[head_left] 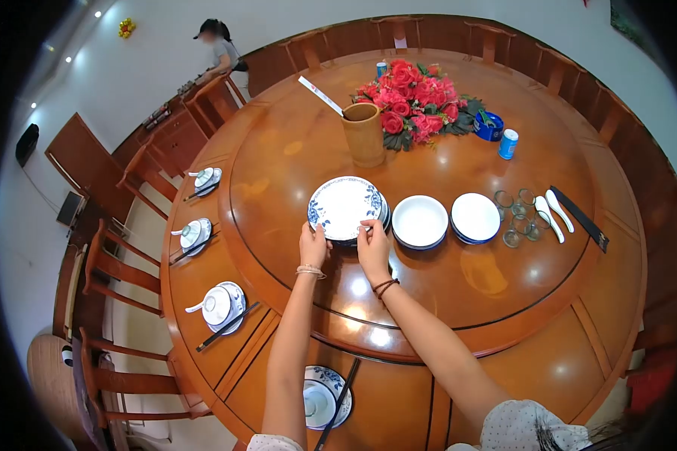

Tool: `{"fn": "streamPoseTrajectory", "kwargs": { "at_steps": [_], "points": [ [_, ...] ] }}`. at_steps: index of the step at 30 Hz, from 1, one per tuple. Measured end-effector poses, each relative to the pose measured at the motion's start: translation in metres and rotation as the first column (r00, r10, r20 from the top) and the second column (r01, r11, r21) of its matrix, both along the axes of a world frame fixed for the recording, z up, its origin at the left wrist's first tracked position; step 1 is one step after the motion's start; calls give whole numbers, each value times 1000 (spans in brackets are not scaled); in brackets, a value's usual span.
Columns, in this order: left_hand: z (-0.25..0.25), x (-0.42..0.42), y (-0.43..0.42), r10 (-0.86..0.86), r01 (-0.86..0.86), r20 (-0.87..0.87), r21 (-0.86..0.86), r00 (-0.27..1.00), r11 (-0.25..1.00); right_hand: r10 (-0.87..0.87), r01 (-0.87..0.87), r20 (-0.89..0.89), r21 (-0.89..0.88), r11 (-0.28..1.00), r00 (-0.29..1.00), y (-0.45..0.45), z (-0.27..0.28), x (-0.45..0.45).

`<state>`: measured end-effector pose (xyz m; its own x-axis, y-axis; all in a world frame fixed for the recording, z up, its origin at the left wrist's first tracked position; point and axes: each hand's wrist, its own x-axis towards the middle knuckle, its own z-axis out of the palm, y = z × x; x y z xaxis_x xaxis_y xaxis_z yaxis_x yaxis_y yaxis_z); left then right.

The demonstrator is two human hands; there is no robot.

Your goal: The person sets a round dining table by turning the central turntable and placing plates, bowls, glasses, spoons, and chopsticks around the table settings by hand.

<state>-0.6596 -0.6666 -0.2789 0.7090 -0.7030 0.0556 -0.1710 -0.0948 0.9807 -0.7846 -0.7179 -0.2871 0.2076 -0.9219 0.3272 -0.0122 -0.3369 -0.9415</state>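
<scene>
A white plate with a blue floral rim (344, 207) is gripped at its near edge by both hands. My left hand (314, 246) holds its left side, the thumb on the rim. On the right side my right hand (372, 244) pinches the rim. More plates show beneath and behind this one; whether it touches them I cannot tell. Right of my right hand stands a stack of white bowls (420, 221), and beyond it a second bowl stack (475, 217). Below my arms, a place setting with a saucer and bowl (320, 404) is partly covered by my left arm.
The round turntable (429, 301) carries a wooden holder (363, 135), red flowers (414, 98), a blue can (508, 144), several glasses (520, 214), white spoons (555, 214) and black chopsticks (579, 218). Place settings (222, 304) line the table's left side. A person (222, 56) stands behind chairs.
</scene>
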Motion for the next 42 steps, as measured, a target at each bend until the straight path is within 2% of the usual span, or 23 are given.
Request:
{"fn": "streamPoseTrajectory", "kwargs": {
  "at_steps": [1, 4, 6, 8, 9, 13, 16, 18, 19, 21, 24, 25, 27, 28, 29, 30, 31, 32, 33, 34, 38, 40, 42],
  "points": [
    [-2, 5, -3, 11, -11, 62, -9, 998, 1000, -21, 21, 4, -16, 1000, 1000, -2, 0, 3],
    [-3, 19, -13, -24, 26, 43, -40, 999, 999, -16, 16, -26, 10, 1000, 1000, -8, 2, 11],
    [-4, 26, -14, -15, 14, 67, 19, 998, 1000, -11, 13, -45, 49, 999, 999, -9, 4, 14],
    [-5, 29, -14, -55, 54, 119, 18, 991, 998, -25, 31, -114, 59, 998, 993, -7, 4, 13],
    [-8, 32, -14, -65, 60, 244, 27, 968, 998, -29, 33, -102, 35, 999, 994, -7, 0, 14],
    [-9, 36, -14, -79, 67, 328, 47, 941, 997, -17, 24, -150, 46, 999, 989, -9, -7, 17],
    [-9, 40, -14, -129, 83, 290, 164, 948, 983, -43, 50, -205, 29, 998, 978, -9, -9, 19],
    [-15, 45, -16, -179, 53, 336, 351, 925, 935, -48, 45, -188, -17, 999, 981, -7, -12, 17],
    [-21, 47, -16, -170, 46, 336, 347, 927, 937, -54, 44, -165, -62, 997, 985, -5, -11, 15],
    [-30, 44, -16, -56, -78, 345, 362, 937, 929, 77, -86, -178, -41, 995, 981, 10, -2, -3],
    [19, 3, 34, -75, 12, 191, 311, 979, 950, 227, -288, -365, -121, 950, 903, 68, -9, -56],
    [28, -13, 57, -52, 11, 147, 267, 988, 964, 239, -377, -460, -235, 896, 855, 90, -18, -81],
    [39, -42, 123, -163, 53, 395, 275, 904, 960, 201, -536, -654, -363, 762, 729, 126, -18, -123],
    [35, -58, 162, -158, 62, 507, 201, 847, 978, 154, -603, -742, -385, 698, 652, 142, -11, -138],
    [47, -83, 201, -185, 147, 353, 132, 917, 980, 141, -644, -810, -332, 689, 569, 152, -6, -146],
    [59, -106, 240, -190, 142, 307, 172, 933, 975, 60, -659, -866, -331, 676, 497, 158, -4, -148],
    [53, -126, 281, -142, 117, 245, 116, 959, 986, 62, -648, -871, -313, 694, 487, 163, -3, -147],
    [56, -149, 321, -87, 66, 151, 142, 985, 988, 60, -637, -875, -301, 709, 480, 164, -2, -144],
    [60, -174, 356, 20, -57, 192, 186, 981, 981, 48, -652, -882, -309, 693, 469, 162, -5, -143],
    [58, -200, 390, 132, -147, 84, 210, 988, 966, 36, -667, -891, -312, 677, 453, 161, -9, -144],
    [47, -302, 468, 441, -385, -148, 299, 886, 873, 51, -676, -877, -330, 659, 478, 155, -18, -135],
    [61, -339, 470, 457, -391, -220, 287, 862, 875, 87, -667, -844, -351, 657, 530, 154, -22, -131],
    [84, -361, 465, 365, -327, -49, 345, 930, 880, 142, -671, -841, -302, 677, 521, 154, -18, -125]
  ]
}}
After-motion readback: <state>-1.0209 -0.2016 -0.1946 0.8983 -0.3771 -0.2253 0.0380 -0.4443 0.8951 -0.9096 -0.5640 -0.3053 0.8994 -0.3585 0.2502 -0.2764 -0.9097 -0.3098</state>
